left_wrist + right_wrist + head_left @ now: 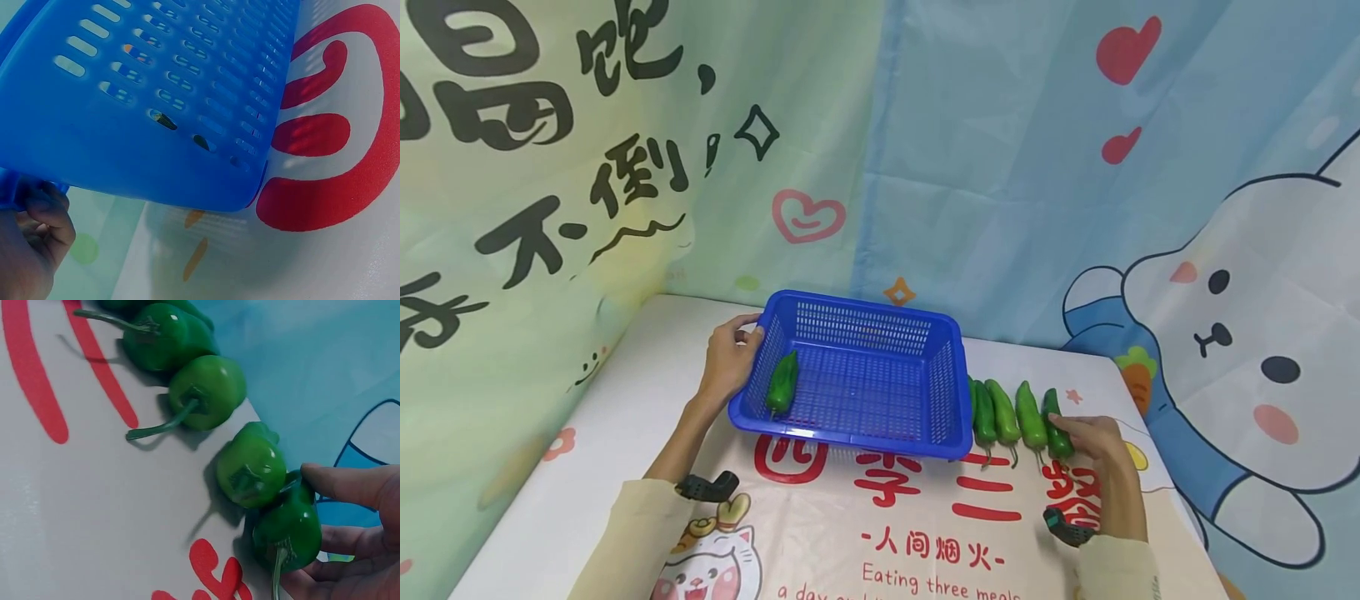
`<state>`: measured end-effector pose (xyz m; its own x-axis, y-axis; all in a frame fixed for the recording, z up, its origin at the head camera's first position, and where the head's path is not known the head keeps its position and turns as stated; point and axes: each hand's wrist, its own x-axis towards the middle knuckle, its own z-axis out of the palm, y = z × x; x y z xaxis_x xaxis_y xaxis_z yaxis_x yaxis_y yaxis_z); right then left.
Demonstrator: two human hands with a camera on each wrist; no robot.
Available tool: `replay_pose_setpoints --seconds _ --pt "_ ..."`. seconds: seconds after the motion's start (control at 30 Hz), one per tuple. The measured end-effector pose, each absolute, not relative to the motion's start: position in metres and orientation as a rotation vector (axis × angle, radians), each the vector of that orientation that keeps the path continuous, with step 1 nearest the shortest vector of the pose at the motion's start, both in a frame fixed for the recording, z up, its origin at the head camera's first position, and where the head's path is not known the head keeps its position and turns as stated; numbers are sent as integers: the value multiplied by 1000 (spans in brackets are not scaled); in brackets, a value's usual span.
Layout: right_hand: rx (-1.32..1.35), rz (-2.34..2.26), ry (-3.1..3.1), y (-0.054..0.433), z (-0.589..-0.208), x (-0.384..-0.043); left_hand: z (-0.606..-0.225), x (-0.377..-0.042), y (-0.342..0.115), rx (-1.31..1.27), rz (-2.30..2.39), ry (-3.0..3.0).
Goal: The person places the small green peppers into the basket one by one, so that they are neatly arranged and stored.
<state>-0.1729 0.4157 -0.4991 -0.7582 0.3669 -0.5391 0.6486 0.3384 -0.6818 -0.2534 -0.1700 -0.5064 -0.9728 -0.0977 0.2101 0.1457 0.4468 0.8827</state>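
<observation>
A blue plastic basket point(857, 442) with slotted walls stands on the table, one green pepper point(783, 384) lying inside at its left end. My left hand point(730, 357) grips the basket's left rim; in the left wrist view, the curled fingers point(53, 215) hold that rim from outside. To the right of the basket lie several green peppers in a row, stems toward me. My right hand point(1097, 440) holds the rightmost dark green pepper point(289, 531), with the thumb on its far end and the other fingers along its right side. A lighter pepper point(251, 465) lies right beside it.
The basket's right wall partly hides the leftmost pepper of the row. A printed cloth point(850, 533) with red characters covers the table point(587, 467). Behind the table hangs a patterned curtain point(970, 167), close to the basket's back rim.
</observation>
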Motion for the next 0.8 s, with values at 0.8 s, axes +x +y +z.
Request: replay_pose_setpoints --seconds 0.8 --pt "881 -1706 2067 431 -487 -168 -504 -252 -170 -48 -1553 -2465"
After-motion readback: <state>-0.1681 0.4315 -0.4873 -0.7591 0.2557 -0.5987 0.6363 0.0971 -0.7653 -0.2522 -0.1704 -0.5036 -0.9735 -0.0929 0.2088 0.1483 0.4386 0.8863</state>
